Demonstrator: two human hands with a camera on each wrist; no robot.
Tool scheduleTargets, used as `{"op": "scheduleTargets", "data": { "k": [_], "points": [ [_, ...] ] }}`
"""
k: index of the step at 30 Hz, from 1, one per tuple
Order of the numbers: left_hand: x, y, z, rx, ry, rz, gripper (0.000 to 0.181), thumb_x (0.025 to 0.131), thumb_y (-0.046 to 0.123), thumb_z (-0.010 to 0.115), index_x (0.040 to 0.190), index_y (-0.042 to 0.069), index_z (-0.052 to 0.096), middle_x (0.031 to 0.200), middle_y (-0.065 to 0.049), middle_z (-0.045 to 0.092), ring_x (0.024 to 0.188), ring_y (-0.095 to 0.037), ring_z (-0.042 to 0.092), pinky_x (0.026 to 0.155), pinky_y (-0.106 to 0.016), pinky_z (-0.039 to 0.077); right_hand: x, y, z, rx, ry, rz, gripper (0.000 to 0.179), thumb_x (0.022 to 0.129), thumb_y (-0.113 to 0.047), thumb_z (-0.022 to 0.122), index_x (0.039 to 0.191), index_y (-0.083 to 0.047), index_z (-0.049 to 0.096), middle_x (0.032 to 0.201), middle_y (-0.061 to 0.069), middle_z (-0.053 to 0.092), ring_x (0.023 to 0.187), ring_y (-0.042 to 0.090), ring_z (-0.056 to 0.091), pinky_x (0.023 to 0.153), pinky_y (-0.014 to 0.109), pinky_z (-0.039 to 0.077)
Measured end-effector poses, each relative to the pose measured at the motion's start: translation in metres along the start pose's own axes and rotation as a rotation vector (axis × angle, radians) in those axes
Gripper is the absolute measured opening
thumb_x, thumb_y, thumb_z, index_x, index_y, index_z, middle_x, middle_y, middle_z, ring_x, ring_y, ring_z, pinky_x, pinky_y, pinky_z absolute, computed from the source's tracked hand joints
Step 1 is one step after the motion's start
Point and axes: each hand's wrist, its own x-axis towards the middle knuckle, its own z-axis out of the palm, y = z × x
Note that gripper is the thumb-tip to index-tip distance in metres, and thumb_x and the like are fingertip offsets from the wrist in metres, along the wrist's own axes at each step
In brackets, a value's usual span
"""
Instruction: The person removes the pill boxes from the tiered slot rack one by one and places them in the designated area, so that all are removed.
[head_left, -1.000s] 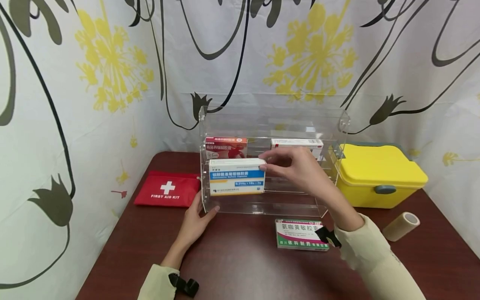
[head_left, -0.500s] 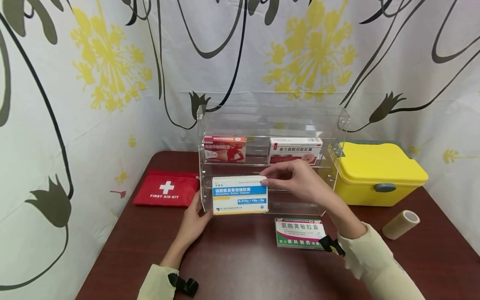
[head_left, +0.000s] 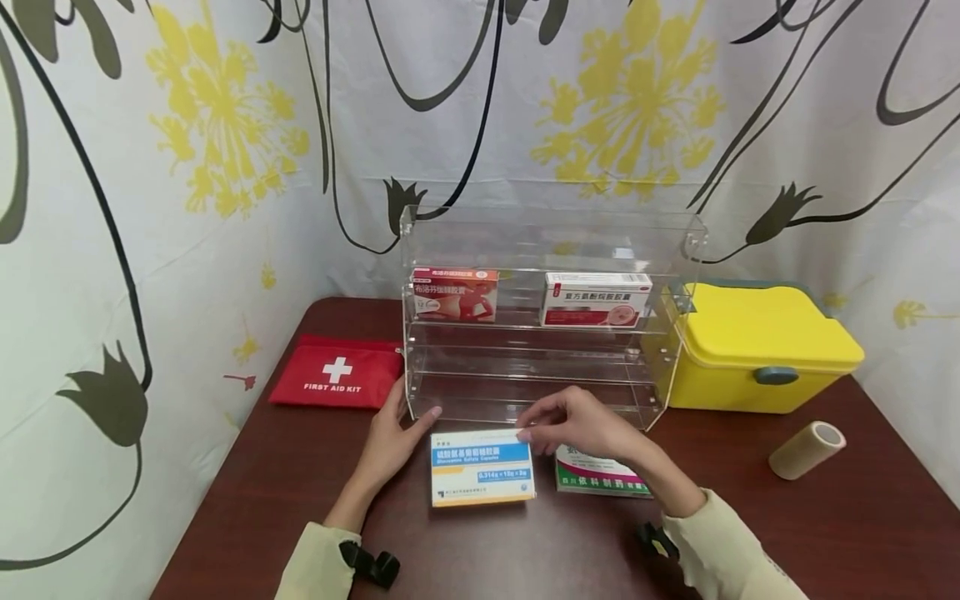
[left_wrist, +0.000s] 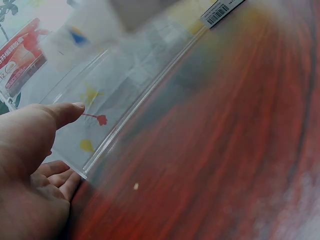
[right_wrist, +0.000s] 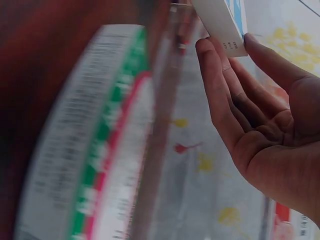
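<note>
A white and blue medicine box (head_left: 482, 477) is low over the table in the head view, its printed face toward me. My right hand (head_left: 581, 425) pinches it near its top right end; the right wrist view shows the thumb on one face of the medicine box (right_wrist: 222, 22) and fingertips on the other. My left hand (head_left: 387, 442) rests at the lower left corner of a clear acrylic rack (head_left: 517, 400). Its fingers lie along the rack's outer side and the thumb extends in front, as the left hand (left_wrist: 35, 145) also shows in the left wrist view.
A green and white medicine box (head_left: 600, 483) lies partly behind my right hand. Red (head_left: 455, 300) and white (head_left: 596, 304) medicine boxes stand on an upper rack shelf. A red first aid pouch (head_left: 337, 375) lies left, a yellow case (head_left: 765, 350) and a beige roll (head_left: 806, 450) right.
My right hand has brought the white and blue medicine box down and forward from the rack's front to low over the table. My left hand has stayed at the rack's corner.
</note>
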Motion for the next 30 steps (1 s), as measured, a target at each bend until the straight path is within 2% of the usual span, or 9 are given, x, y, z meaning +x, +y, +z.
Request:
{"op": "scheduleTargets", "data": {
  "k": [4, 15, 22, 30],
  "points": [
    [0.0, 0.002, 0.0, -0.004, -0.004, -0.004, 0.08, 0.087, 0.037, 0.075, 0.153, 0.027, 0.03, 0.149, 0.001, 0.04, 0.138, -0.019, 0.037, 0.11, -0.04, 0.033, 0.003, 0.01, 0.007, 0.004, -0.019, 0.019, 0.022, 0.091, -0.023, 0.072, 0.104, -0.005, 0.073, 0.085, 0.006, 0.072, 0.074, 0.034, 0.069, 0.067, 0.045, 0.058],
    [0.0, 0.001, 0.0, -0.006, -0.008, -0.01, 0.081, 0.086, 0.038, 0.075, 0.153, 0.027, 0.03, 0.149, 0.001, 0.04, 0.137, -0.019, 0.038, 0.109, -0.041, 0.034, 0.014, 0.025, 0.019, -0.063, 0.043, 0.023, 0.019, 0.092, -0.019, 0.071, 0.101, -0.003, 0.075, 0.08, 0.008, 0.07, 0.07, 0.028, 0.068, 0.063, 0.039, 0.058],
    [0.0, 0.0, 0.0, -0.003, -0.012, -0.016, 0.079, 0.087, 0.039, 0.074, 0.152, 0.028, 0.03, 0.149, 0.001, 0.04, 0.138, -0.02, 0.038, 0.109, -0.042, 0.034, 0.017, 0.023, 0.025, -0.153, 0.08, 0.03, 0.014, 0.091, -0.014, 0.071, 0.099, -0.004, 0.076, 0.08, 0.002, 0.07, 0.066, 0.023, 0.067, 0.059, 0.036, 0.058],
    [0.0, 0.001, 0.0, 0.003, -0.009, -0.018, 0.081, 0.087, 0.039, 0.075, 0.153, 0.026, 0.03, 0.15, 0.001, 0.04, 0.138, -0.02, 0.037, 0.11, -0.041, 0.033, 0.018, 0.019, 0.027, -0.185, 0.1, 0.057, 0.01, 0.091, -0.012, 0.071, 0.096, -0.004, 0.076, 0.077, 0.0, 0.069, 0.064, 0.023, 0.066, 0.059, 0.039, 0.057]
  ]
}}
